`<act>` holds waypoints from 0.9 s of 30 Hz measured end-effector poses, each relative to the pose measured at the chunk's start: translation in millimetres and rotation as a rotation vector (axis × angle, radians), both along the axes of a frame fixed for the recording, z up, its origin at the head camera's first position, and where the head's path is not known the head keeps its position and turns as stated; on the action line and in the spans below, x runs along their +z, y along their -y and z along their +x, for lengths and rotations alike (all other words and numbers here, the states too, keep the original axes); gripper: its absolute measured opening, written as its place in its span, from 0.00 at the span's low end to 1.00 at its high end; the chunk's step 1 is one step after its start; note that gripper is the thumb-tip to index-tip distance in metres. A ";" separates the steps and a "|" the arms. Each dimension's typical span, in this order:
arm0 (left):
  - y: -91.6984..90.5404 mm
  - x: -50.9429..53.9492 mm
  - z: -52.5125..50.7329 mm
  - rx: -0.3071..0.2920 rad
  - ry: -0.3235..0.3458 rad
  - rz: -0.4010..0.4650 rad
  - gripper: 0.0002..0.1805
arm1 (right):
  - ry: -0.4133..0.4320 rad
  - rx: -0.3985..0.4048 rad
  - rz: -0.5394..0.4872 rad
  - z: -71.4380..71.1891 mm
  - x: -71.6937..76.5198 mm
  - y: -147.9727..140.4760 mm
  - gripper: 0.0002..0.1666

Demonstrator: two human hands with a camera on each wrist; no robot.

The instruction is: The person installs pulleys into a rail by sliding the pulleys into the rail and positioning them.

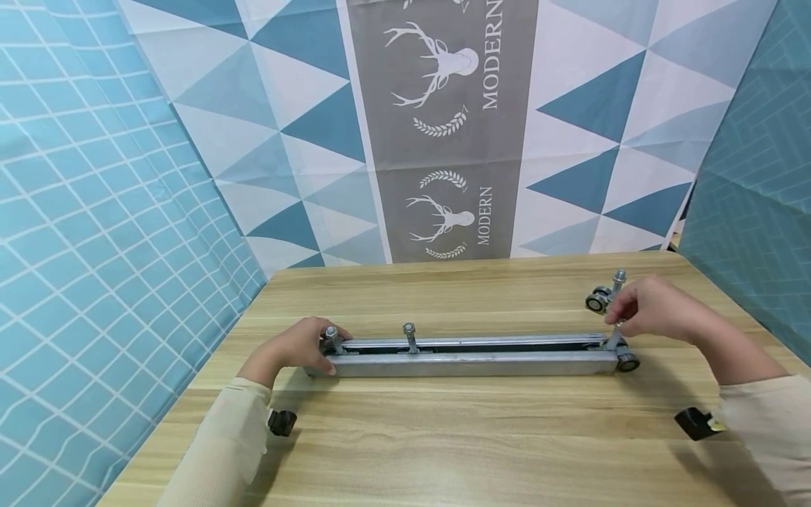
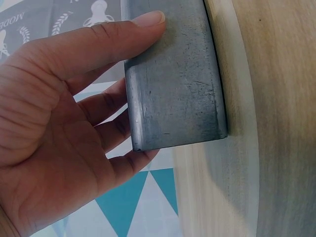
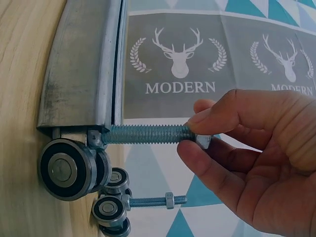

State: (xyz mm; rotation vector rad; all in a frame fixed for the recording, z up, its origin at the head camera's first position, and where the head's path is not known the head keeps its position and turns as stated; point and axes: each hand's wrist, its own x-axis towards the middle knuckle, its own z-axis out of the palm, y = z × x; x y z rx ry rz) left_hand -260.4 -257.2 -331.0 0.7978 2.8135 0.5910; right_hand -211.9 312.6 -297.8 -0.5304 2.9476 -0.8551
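A long metal channel rail [image 1: 472, 364] lies across the wooden table, its slot facing up. At its left end my left hand [image 1: 308, 345] grips the rail, thumb on the near side; the left wrist view shows the thumb on the metal face [image 2: 177, 79]. My right hand [image 3: 256, 153] pinches the top of a threaded bolt [image 3: 148, 134] between thumb and fingers. That bolt's roller carriage has wheels [image 3: 61, 169] outside the rail's right end, partly at the opening. Two more bolts, one near my left hand [image 1: 332, 335] and another [image 1: 410, 338] farther right, stand up from the slot.
Another roller carriage [image 1: 598, 300] with an upright bolt [image 1: 618, 279] stands on the table [image 1: 443, 436] behind the rail's right end. Patterned cloth [image 1: 450, 141] hangs behind the table, with blue cloth at both sides. Black wrist-worn pieces [image 1: 281, 422] show at both sleeves.
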 end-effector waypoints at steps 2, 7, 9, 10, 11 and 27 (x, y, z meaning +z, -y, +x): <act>0.3 -0.6 -0.5 0.001 0.001 0.002 0.32 | 0.000 0.002 0.002 -0.4 -0.3 1.5 0.08; 1.4 -1.9 -2.0 0.005 0.002 0.003 0.33 | 0.012 0.007 -0.001 -1.0 0.1 6.8 0.08; 1.6 -2.3 -2.1 0.006 0.006 0.004 0.33 | 0.016 0.010 -0.003 -1.0 0.3 8.6 0.08; 1.7 -2.4 -2.1 0.006 0.008 0.005 0.33 | 0.018 0.011 -0.003 -0.9 0.4 9.2 0.08; 1.6 -2.4 -2.0 0.008 0.010 0.006 0.33 | 0.017 0.012 -0.002 -0.8 0.4 9.8 0.08; 0.0 -0.6 -0.1 0.007 0.009 0.005 0.32 | 0.011 0.026 0.007 0.7 1.0 12.8 0.09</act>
